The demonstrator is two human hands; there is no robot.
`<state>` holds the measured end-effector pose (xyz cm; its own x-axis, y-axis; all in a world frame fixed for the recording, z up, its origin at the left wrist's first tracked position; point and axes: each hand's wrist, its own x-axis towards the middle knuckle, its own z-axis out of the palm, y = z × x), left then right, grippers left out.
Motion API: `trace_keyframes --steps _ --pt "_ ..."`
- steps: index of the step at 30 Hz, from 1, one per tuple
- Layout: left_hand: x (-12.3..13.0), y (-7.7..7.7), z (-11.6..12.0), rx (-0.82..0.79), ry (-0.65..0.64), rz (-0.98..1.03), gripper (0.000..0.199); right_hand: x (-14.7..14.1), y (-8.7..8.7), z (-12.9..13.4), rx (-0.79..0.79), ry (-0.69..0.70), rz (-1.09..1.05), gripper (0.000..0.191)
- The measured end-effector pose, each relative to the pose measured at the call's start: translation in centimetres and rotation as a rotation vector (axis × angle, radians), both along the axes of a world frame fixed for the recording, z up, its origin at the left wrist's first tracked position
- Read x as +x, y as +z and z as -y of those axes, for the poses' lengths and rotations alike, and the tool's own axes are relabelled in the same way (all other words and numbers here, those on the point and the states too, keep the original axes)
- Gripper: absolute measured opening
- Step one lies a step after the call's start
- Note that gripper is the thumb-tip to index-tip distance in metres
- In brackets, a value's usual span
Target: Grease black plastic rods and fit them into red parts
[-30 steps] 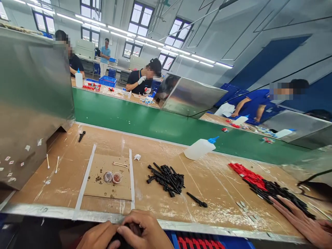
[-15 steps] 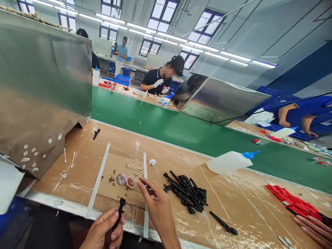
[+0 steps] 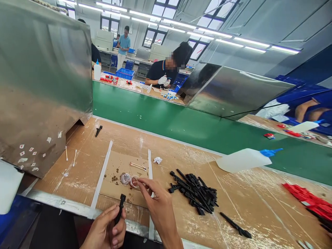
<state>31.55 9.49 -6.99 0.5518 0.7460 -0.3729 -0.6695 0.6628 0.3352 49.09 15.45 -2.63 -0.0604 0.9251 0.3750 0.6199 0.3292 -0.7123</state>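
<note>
Near the table's front edge, my left hand (image 3: pixel 107 224) is closed around the lower part of a black plastic piece (image 3: pixel 121 204), its square-ended head pointing up. The fingers of my right hand (image 3: pixel 162 207) pinch a thin pale stick, apparently a cotton swab (image 3: pixel 136 182), over a small clear cup (image 3: pixel 134 186) with reddish-brown liquid. Its tip is too small to make out. A second small clear cup (image 3: pixel 125 178) touches the first on its left. Both stand on a cardboard sheet (image 3: pixel 111 188) with brown spots. More cotton swabs (image 3: pixel 138 166) lie just behind the cups.
A pile of black plastic pieces (image 3: pixel 194 192) lies right of my right hand, with a single piece (image 3: pixel 235 224) nearer me. Behind are a white squeeze bottle (image 3: pixel 242 160) and a green belt (image 3: pixel 155 121). Red parts (image 3: pixel 307 199) lie far right; a metal panel (image 3: pixel 46 86) stands left.
The view has shifted, so the table things sit further right. Both hands keep their holds, the right still at the cup. Another person's hand at the lower right has left the view.
</note>
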Motion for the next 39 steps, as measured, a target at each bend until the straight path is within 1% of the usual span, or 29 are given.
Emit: trace_keyframes --steps 6,13,19,22,28,33,39 --pt "0.2 -0.3 -0.1 0.001 0.001 0.005 0.034 0.1 0.0 0.1 0.127 -0.041 0.066 0.013" --pt "0.4 -0.6 -0.1 -0.031 0.018 0.007 0.036 -0.1 -0.2 0.1 0.165 -0.021 0.097 0.011" --pt "0.6 -1.3 0.0 -0.065 0.044 0.045 0.039 0.0 -0.3 0.3 0.193 -0.091 0.035 0.013" --pt "0.6 -1.4 -0.1 -0.081 0.049 0.075 0.039 0.0 -0.5 0.3 0.17 -0.123 0.017 0.013" --pt "0.8 -1.1 -0.2 -0.117 0.075 0.086 0.036 -0.2 -0.4 0.6 0.172 -0.149 -0.02 0.011" --pt "1.0 -0.9 -0.1 -0.116 0.091 0.061 0.036 -0.3 -0.2 0.6 0.213 -0.121 -0.006 0.011" --pt "0.9 0.6 -0.3 -0.094 0.063 0.021 0.04 -0.2 -0.2 0.9 0.193 -0.143 -0.012 0.01"
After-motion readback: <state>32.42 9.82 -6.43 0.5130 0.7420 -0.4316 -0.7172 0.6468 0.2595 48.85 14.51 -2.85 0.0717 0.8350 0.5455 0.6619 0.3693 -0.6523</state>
